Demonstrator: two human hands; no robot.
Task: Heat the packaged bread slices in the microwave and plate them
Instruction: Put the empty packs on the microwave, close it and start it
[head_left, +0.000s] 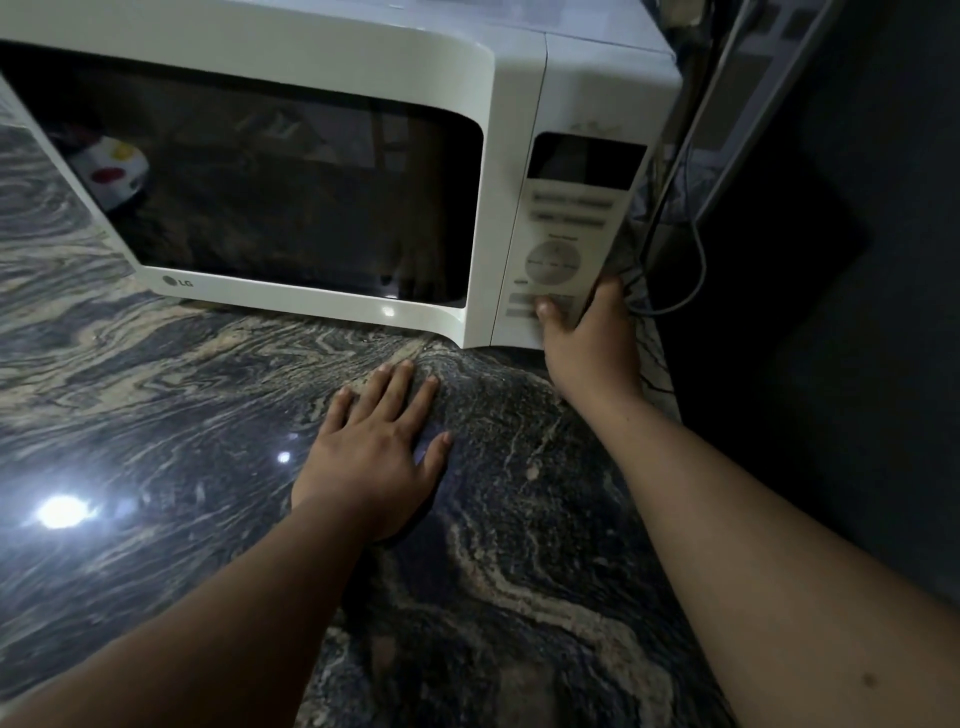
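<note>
A white microwave (322, 57) stands on the dark marbled counter (156, 395) with its door closed. Its dark window (291, 197) shows dim reflections, and at its left a white packet with red and yellow dots (117, 169). I cannot tell whether that packet lies inside or is reflected. My right hand (587, 343) grips the lower right corner of the control panel (566, 234); its thumb presses a button in the bottom row and its fingers wrap round the side. My left hand (374, 457) rests flat on the counter in front of the microwave, fingers spread.
A dark wall or cabinet side (831, 312) rises directly right of the microwave. Grey cables (680, 218) hang in the gap between them. A bright lamp reflection (60, 512) glares on the counter at the left.
</note>
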